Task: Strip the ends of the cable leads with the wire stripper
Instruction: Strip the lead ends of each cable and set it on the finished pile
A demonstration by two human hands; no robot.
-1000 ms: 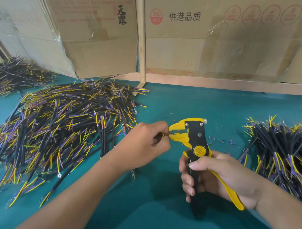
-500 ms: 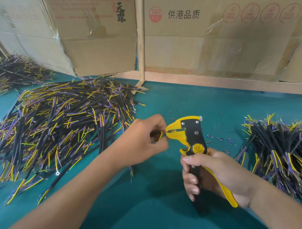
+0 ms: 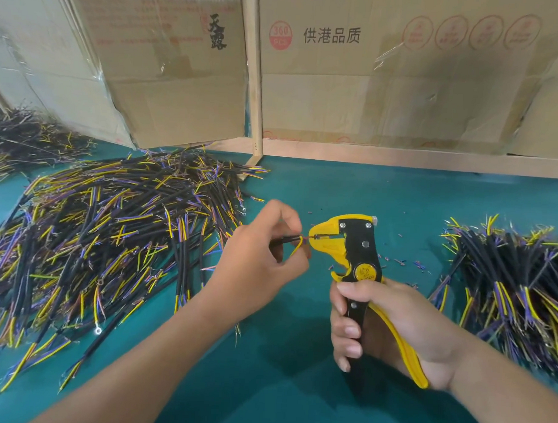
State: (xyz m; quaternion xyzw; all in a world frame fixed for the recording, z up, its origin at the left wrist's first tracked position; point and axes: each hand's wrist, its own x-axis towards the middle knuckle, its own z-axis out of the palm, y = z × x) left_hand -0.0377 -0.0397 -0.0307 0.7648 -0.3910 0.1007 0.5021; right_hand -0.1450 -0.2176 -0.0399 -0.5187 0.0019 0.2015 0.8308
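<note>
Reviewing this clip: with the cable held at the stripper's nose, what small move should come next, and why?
Probably feed another lead into the wire stripper: the left hand pinches the cable just clear of the nose, its yellow lead bent aside, while the right hand grips the handles.

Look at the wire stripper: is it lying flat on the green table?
No: the right hand grips the wire stripper by its handles, holding it upright above the green table.
</note>
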